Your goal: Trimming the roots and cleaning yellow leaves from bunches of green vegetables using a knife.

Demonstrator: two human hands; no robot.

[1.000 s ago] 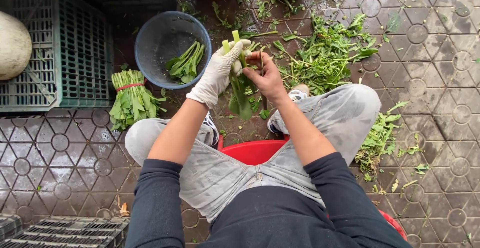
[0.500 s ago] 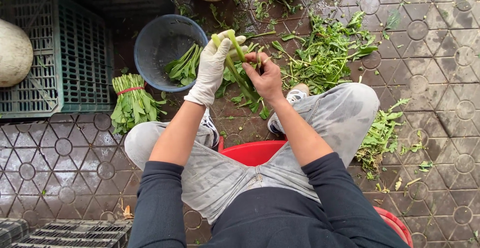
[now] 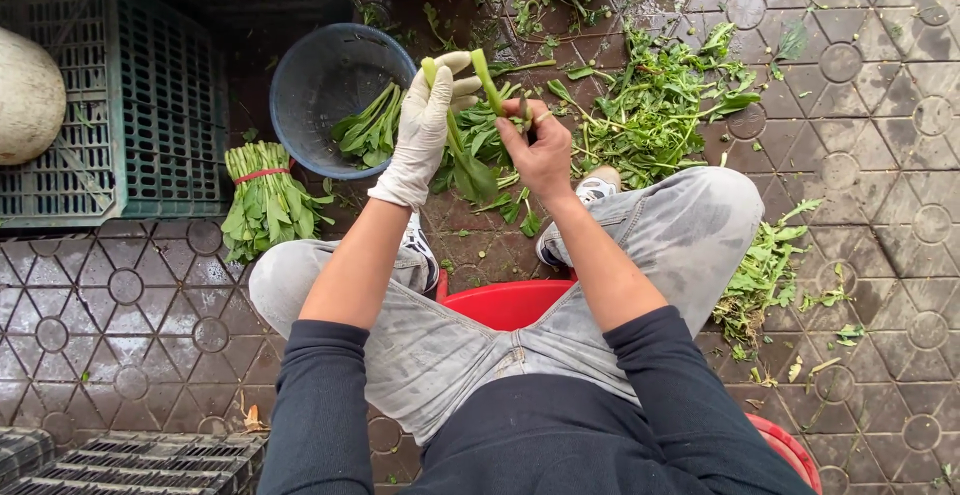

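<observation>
My left hand, in a white glove, grips a leafy green vegetable stalk with its leaves hanging down. My bare right hand pinches the same stalk near its upper stem, a small dark blade-like thing between the fingers. Both hands are raised in front of my knees, just right of a dark blue round basin that holds a few trimmed stalks. A bundle of greens tied with a red band lies on the tiled ground left of my left knee.
A heap of loose green trimmings covers the tiles beyond my right knee, with more at the right. Green plastic crates stand at the left, a pale round object on one. I sit on a red stool.
Both hands have lifted the stalk slightly and turned it more upright; the leaves now hang lower between my hands.
</observation>
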